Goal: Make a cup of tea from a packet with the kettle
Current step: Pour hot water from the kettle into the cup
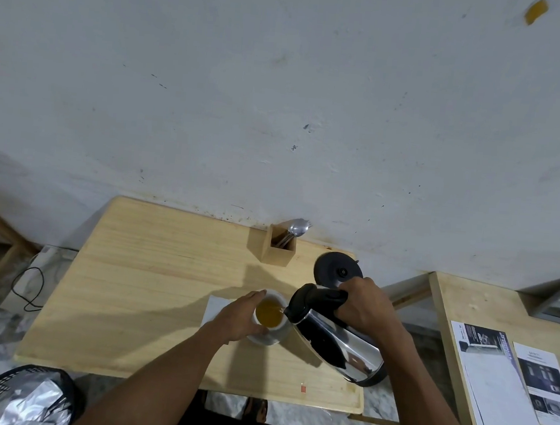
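Note:
A white cup stands on a white saucer near the middle of the wooden table. Amber liquid fills most of the cup. My left hand curls around the cup's left side. My right hand grips the black handle of a steel kettle. The kettle is tilted left, its spout at the cup's right rim, and a thin stream runs into the cup. No tea packet can be made out.
The kettle's black base sits by the wall behind my right hand. A wooden holder with spoons stands beside it. A white paper lies under the saucer. Printed sheets lie on a second table at right. A black basket stands at lower left.

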